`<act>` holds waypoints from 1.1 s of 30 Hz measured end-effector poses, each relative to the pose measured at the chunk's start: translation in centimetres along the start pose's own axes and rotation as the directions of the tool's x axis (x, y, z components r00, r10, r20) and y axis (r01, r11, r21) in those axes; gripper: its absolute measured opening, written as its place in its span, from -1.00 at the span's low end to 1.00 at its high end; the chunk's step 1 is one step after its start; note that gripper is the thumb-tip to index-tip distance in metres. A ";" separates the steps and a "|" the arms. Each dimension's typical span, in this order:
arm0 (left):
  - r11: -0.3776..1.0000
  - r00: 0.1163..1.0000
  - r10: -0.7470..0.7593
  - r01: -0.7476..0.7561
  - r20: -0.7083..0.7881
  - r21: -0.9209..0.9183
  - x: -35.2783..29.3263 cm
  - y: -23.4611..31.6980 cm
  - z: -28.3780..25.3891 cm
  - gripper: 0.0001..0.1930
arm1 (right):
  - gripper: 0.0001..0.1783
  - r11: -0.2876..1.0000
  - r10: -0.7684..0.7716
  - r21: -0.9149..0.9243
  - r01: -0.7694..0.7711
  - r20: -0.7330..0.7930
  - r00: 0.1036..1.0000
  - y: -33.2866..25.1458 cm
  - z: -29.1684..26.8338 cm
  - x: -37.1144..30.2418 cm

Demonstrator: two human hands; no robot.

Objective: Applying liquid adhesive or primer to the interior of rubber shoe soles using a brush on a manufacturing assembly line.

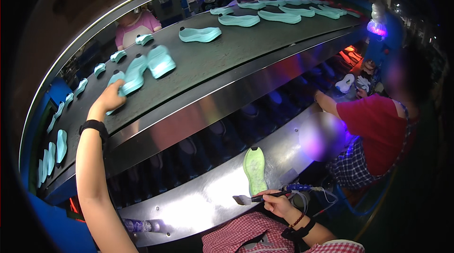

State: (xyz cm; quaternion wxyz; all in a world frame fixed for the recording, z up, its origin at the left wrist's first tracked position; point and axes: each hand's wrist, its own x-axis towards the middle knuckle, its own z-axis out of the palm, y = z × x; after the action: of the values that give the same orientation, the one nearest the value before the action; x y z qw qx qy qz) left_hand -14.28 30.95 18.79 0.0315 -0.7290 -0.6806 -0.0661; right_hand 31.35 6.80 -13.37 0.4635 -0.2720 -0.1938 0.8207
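Note:
My left hand [112, 96] reaches over the dark conveyor belt, its fingers closed on a teal shoe sole [116, 77] that they partly cover. Right beside it lie two more teal soles [135, 76], slightly blurred. Close to my body, my right hand [278, 204] grips a flat brush [243, 199] by its dark handle, bristles pointing left. Just beyond the brush, a yellow-green sole [255, 168] with a dark tab at its far end rests on the metal worktable [189, 208].
More teal soles [200, 34] lie along the belt [208, 59]. A clear bottle [138, 225] lies at the table's left end. To the right, a co-worker in a red top [369, 118] handles a pale sole [345, 83]. Another person [137, 28] is beyond the belt.

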 end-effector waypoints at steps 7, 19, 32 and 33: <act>0.737 0.951 0.261 -0.306 -0.164 -0.603 -5.1 6.9 -0.3 -0.68 | -0.75 0.999 -0.005 -0.047 0.007 0.045 0.999 -0.2 0.4 1.5; -0.281 0.777 -0.603 -0.415 -0.177 -0.865 -23.4 7.9 8.7 -0.53 | -0.72 0.922 -0.290 -0.280 0.268 -0.037 0.956 -1.7 3.1 2.6; -0.830 0.910 0.168 0.338 0.379 -0.443 -38.1 18.9 26.1 -0.22 | -0.78 0.923 -0.231 -0.278 0.266 0.153 0.961 0.2 8.4 0.6; -0.901 0.945 0.149 0.251 0.290 -0.353 -38.3 19.6 26.2 -0.15 | -0.78 0.916 -0.152 -0.342 0.210 0.189 0.970 1.0 9.2 0.4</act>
State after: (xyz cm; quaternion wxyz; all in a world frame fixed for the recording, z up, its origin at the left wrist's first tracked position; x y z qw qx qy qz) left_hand 4.21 -4.73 -11.60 -0.7773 -0.0927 -0.1672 -0.5994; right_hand 24.77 6.07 -6.91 0.4630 -0.2668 -0.4011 0.7440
